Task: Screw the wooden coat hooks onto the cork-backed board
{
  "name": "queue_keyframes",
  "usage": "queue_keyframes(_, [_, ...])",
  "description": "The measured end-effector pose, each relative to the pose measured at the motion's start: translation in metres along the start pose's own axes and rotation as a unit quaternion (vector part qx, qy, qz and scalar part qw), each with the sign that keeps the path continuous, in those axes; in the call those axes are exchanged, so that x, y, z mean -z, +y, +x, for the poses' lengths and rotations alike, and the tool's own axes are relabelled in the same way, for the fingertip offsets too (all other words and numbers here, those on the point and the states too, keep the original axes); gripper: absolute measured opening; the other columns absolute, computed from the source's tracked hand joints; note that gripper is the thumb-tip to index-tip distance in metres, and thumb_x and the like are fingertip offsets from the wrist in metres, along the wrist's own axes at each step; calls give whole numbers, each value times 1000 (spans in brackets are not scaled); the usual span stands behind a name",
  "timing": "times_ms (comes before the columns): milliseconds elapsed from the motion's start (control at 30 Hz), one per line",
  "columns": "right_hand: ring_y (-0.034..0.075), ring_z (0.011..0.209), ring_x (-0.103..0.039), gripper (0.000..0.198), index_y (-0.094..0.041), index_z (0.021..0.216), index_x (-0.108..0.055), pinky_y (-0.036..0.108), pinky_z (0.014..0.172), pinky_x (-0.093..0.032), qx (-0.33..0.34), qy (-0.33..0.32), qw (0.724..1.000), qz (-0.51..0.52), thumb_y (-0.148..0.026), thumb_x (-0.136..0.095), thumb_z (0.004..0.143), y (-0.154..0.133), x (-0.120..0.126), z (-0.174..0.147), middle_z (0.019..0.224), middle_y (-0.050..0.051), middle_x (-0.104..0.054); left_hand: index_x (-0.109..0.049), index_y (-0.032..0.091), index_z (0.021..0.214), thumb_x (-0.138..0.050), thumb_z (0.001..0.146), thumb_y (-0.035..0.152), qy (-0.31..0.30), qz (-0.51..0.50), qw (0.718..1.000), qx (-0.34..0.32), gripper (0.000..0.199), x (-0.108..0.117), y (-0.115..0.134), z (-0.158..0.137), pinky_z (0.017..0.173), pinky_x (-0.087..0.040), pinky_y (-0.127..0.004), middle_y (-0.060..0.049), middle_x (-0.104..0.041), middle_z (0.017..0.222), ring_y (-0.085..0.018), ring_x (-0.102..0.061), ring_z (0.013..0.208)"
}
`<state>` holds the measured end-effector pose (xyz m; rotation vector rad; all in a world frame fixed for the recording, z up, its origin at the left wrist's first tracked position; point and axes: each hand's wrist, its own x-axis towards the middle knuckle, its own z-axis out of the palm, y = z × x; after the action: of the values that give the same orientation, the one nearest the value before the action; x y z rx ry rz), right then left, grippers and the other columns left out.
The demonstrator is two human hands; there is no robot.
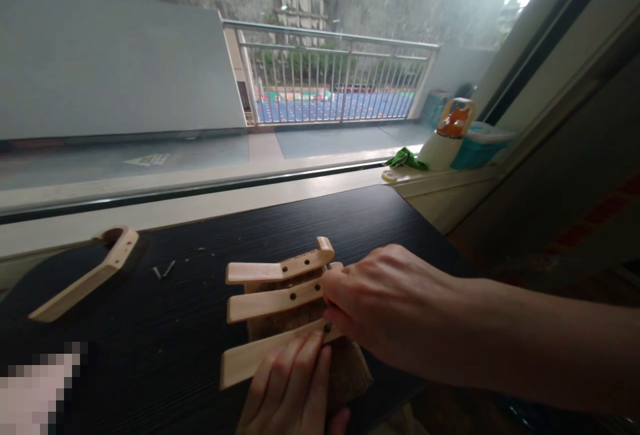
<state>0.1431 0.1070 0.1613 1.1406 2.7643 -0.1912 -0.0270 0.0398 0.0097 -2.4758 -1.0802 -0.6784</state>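
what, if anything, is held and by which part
The left grip holds the nearest wooden piece near its visible hole; whether the right grip holds anything cannot be told.

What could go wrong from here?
1. The fingertips of the left hand lie on the nearest wooden strip, close to the right hand; if the right hand slips, it might catch them.
2. If the left hand's hold eases, that strip could shift on the brown block beneath.
3. Two small metal fasteners lie loose on the dark table; a bump might scatter them.
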Motion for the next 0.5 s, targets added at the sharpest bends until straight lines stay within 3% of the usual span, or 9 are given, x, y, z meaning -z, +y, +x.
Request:
queue_keyframes(200, [13, 54, -53, 7, -17, 82, -53, 24, 44, -23, 10, 2, 1000, 19, -23, -52, 82, -8, 9, -5, 65, 1, -60, -61, 17, 108, -51, 81, 42, 3, -6, 1000, 7, 38, 4, 2, 2, 92, -32, -31, -5, -63, 110, -19, -53, 103])
queue_keyframes(400, [14, 70, -56, 12, -16, 72, -59, 26, 58, -34, 162, -31, 986, -19, -15, -53, 83, -4, 17, -1, 76, 4, -65, -60, 20, 108, -50, 82, 41, 0, -12, 1000, 16, 35, 3, 2, -1, 94, -33, -28, -4, -63, 104, -17, -56, 99])
queue_keyframes(500, [14, 72, -57, 14, -14, 72, -60, 28, 63, -35, 193, -36, 980, -36, -12, -52, 84, -3, 13, 4, 77, 4, -66, -60, 21, 107, -49, 82, 44, -2, -6, 1000, 13, 35, 1, 2, -3, 93, -34, -28, -4, -63, 101, -17, -57, 96])
